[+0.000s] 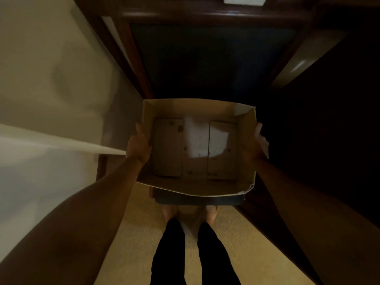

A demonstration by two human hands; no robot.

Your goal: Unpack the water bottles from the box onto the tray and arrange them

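Head view: cardboard box (197, 145) was held up over the carpet (127, 233), above the person's bare feet.
Left hand (138, 147) gripped the box's left wall, right hand (259, 144) gripped its right wall; inside showed only bottom flaps.

1 box (197, 182), 2 hands: left hand (138, 146), right hand (259, 143).

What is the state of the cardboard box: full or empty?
Empty. The cardboard box shows only its bare bottom flaps, no bottles inside. The left hand and right hand hold its sides.
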